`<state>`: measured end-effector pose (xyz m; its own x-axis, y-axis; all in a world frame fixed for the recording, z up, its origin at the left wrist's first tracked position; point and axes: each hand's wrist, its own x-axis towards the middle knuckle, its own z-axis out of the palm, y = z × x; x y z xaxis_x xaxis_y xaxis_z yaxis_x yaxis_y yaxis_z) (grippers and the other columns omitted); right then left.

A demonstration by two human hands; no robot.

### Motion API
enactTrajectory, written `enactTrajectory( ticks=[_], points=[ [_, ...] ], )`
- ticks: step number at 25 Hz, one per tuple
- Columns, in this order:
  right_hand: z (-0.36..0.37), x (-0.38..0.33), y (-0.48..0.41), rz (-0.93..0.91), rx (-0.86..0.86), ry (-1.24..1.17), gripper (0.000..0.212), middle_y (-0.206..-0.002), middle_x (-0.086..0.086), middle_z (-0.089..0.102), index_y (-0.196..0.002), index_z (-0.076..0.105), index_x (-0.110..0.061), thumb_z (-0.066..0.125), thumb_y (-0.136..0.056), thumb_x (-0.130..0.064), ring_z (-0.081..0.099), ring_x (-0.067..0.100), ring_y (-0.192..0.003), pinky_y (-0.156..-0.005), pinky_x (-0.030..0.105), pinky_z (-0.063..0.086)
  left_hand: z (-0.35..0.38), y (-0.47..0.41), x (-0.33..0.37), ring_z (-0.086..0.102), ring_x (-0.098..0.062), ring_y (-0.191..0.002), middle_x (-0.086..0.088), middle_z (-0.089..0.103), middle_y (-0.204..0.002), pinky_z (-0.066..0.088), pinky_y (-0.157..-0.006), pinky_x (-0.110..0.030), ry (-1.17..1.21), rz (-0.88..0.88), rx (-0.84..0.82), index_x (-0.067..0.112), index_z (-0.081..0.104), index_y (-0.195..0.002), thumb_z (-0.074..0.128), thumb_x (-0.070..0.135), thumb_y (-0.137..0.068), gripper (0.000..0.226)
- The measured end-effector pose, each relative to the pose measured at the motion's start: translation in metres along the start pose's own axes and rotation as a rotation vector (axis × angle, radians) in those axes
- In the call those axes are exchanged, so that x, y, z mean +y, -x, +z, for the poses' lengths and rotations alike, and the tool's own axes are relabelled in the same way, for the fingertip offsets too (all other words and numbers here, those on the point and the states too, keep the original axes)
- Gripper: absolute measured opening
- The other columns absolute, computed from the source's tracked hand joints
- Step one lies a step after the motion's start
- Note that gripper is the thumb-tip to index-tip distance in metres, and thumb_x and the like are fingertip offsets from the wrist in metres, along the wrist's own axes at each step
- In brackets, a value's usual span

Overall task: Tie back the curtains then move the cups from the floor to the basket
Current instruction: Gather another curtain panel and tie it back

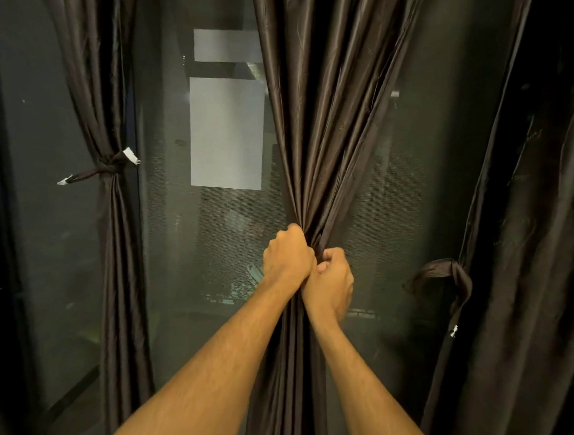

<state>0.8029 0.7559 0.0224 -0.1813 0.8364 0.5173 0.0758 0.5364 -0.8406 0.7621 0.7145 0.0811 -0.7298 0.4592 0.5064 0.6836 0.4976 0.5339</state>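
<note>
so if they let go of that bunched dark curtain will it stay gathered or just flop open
Probably flops open. The dark brown satiny middle curtain hangs in soft, limp folds, and only the left hand and right hand cinch it. Its sheen suggests slippery cloth. The left curtain holds its waist with a knotted tie-back.

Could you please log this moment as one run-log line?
left hand: gripping middle curtain | right hand: gripping same | left curtain: tied | cups: unseen

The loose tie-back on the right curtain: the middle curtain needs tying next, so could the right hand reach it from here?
Probably yes: the tie-back hangs in the open beside the right hand, but that hand would have to release the middle curtain.
</note>
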Motion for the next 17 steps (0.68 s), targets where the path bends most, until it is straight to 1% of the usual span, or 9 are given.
enactTrajectory(
  ticks=[2,3,5,7,10,12,15,16,17],
  points=[
    [0.001,0.001,0.005,-0.062,-0.063,0.001,0.012,-0.085,-0.002,0.059,-0.082,0.049,-0.019,0.042,-0.091,-0.018,0.055,0.021,-0.078,-0.062,0.037,0.041,-0.001,0.001,0.0,0.058,-0.037,-0.107,-0.018,0.06,-0.116,0.045,-0.083,-0.043,0.026,0.011,-0.024,0.005,0.053,-0.108,0.045,0.018,-0.096,0.02],
    [0.002,-0.001,0.009,-0.076,-0.097,-0.035,0.015,-0.086,0.0,0.061,-0.08,0.048,-0.019,0.037,-0.089,-0.024,0.056,0.022,-0.079,-0.063,0.04,0.043,-0.001,0.001,-0.001,0.058,-0.037,-0.105,-0.017,0.06,-0.114,0.045,-0.082,-0.043,0.033,0.015,-0.036,0.005,0.053,-0.107,0.045,0.02,-0.096,0.02],
    [0.005,-0.002,0.013,-0.127,-0.143,-0.05,0.019,-0.089,0.0,0.063,-0.083,0.051,-0.018,0.037,-0.087,-0.03,0.059,0.021,-0.083,-0.068,0.044,0.048,-0.003,-0.001,-0.004,0.059,-0.036,-0.103,-0.017,0.061,-0.113,0.046,-0.081,-0.043,0.043,0.023,-0.052,0.006,0.053,-0.105,0.043,0.021,-0.097,0.02],
    [0.008,0.001,0.012,-0.223,-0.161,0.028,0.008,-0.095,-0.003,0.064,-0.093,0.056,-0.018,0.051,-0.09,-0.023,0.06,0.019,-0.09,-0.073,0.04,0.05,-0.005,-0.005,-0.007,0.058,-0.036,-0.103,-0.017,0.06,-0.114,0.046,-0.082,-0.043,0.057,0.024,-0.083,0.007,0.052,-0.103,0.041,0.023,-0.098,0.021],
    [0.01,0.005,0.007,-0.255,-0.207,0.098,0.029,-0.112,-0.002,0.065,-0.119,0.059,-0.016,0.06,-0.09,-0.02,0.059,0.017,-0.107,-0.087,0.039,0.052,-0.009,-0.008,-0.006,0.054,-0.037,-0.107,-0.017,0.056,-0.12,0.042,-0.085,-0.041,0.13,-0.01,-0.166,0.007,0.053,-0.11,0.037,0.032,-0.097,0.032],
    [0.009,0.004,0.004,-0.263,-0.235,0.132,0.034,-0.112,0.0,0.063,-0.124,0.057,-0.014,0.06,-0.091,-0.023,0.059,0.018,-0.107,-0.086,0.039,0.052,-0.009,-0.008,-0.004,0.053,-0.036,-0.109,-0.015,0.056,-0.121,0.041,-0.086,-0.041,0.125,-0.019,-0.187,0.008,0.053,-0.115,0.039,0.043,-0.095,0.043],
    [0.005,0.005,0.003,-0.363,-0.258,0.2,0.022,-0.105,-0.001,0.059,-0.113,0.058,-0.013,0.055,-0.093,-0.021,0.056,0.021,-0.102,-0.082,0.039,0.05,-0.008,-0.009,-0.006,0.053,-0.036,-0.111,-0.017,0.055,-0.122,0.042,-0.087,-0.041,0.071,-0.001,-0.13,0.007,0.053,-0.114,0.038,0.039,-0.1,0.037],
    [0.003,0.005,0.005,-0.375,-0.218,0.209,0.02,-0.103,-0.002,0.057,-0.109,0.056,-0.015,0.055,-0.091,-0.023,0.055,0.021,-0.101,-0.081,0.04,0.05,-0.008,-0.01,-0.007,0.054,-0.036,-0.111,-0.017,0.056,-0.122,0.041,-0.085,-0.041,0.056,0.004,-0.109,0.007,0.053,-0.113,0.037,0.035,-0.101,0.035],
    [0.003,0.007,0.008,-0.372,-0.17,0.2,0.025,-0.104,-0.004,0.054,-0.111,0.054,-0.018,0.056,-0.088,-0.029,0.055,0.02,-0.101,-0.081,0.041,0.05,-0.007,-0.01,-0.007,0.054,-0.036,-0.111,-0.017,0.056,-0.121,0.041,-0.084,-0.041,0.037,0.013,-0.093,0.006,0.053,-0.113,0.036,0.032,-0.102,0.033]
  ],
)
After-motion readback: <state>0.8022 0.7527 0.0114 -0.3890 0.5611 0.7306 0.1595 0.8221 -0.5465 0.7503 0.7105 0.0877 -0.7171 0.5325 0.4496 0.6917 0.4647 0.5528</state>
